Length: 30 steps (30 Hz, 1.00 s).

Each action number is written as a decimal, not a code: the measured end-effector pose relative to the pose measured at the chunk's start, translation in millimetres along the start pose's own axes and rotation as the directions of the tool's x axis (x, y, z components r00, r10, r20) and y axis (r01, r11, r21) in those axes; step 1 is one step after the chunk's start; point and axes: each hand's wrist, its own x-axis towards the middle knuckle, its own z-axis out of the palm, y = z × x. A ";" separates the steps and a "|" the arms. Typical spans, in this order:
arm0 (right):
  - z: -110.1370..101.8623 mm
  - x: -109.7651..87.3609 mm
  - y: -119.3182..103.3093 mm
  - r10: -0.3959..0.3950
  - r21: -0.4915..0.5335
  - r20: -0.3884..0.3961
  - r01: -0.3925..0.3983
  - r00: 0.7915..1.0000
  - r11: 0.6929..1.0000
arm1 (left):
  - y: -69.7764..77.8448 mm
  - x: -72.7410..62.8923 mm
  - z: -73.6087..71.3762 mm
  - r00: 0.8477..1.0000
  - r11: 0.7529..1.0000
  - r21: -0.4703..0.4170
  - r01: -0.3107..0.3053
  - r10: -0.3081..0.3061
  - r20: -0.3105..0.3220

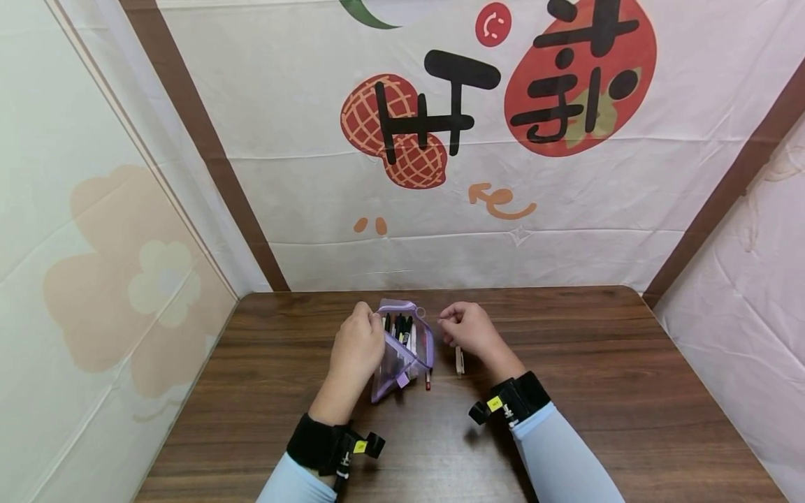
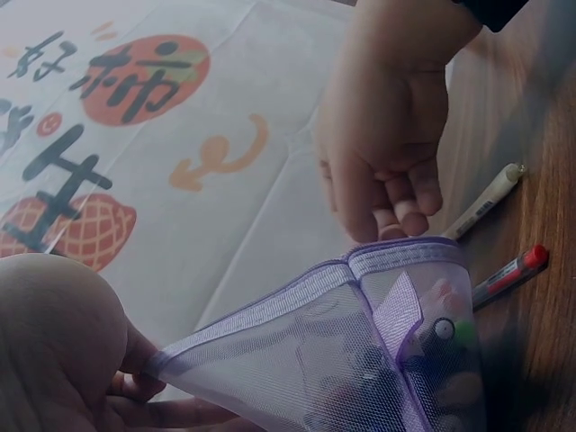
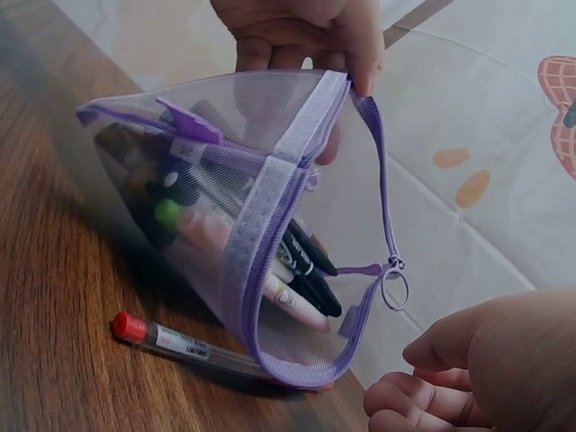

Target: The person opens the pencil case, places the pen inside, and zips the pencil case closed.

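Observation:
A purple-trimmed mesh pencil pouch [image 1: 388, 370] stands with its zipped mouth spread wide. Several pens and markers [image 3: 301, 265] lie inside it, some dark, one with a green end. My left hand [image 1: 360, 344] pinches the pouch's top edge between thumb and fingers at its left corner, as the left wrist view shows. To the right of the mouth is my right hand [image 1: 473, 330], fingers loosely bent and holding nothing. Its fingertips are close to the ring-shaped zipper pull [image 3: 396, 265], with a gap between them in the right wrist view.
Beside the pouch, a red-capped clear pen [image 3: 193, 347] lies on the brown wooden table [image 1: 597, 391], partly under the pouch's side. A pale pen [image 1: 460, 362] lies below my right hand. A printed cloth [image 1: 302, 209] hangs behind the table's far edge.

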 end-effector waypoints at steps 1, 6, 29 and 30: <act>0.2 0.1 0.5 -0.001 -0.008 0.001 0.001 1.000 1.000 | -0.1 -0.1 -0.8 1.000 1.000 -0.001 0.002 -0.002 0.002; 2.5 -1.0 1.1 -0.005 -0.083 0.008 0.006 1.000 0.997 | -1.2 0.2 -5.8 1.000 1.000 -0.010 0.019 -0.019 0.004; 31.3 -6.8 -1.3 -0.076 -0.394 0.117 0.117 0.990 0.912 | -7.8 3.5 -13.5 0.999 0.998 0.022 0.051 -0.051 -0.008; 32.3 -6.8 -0.8 -0.078 -0.398 0.113 0.117 0.991 0.910 | -7.8 3.5 -13.5 0.999 0.998 0.022 0.052 -0.052 -0.006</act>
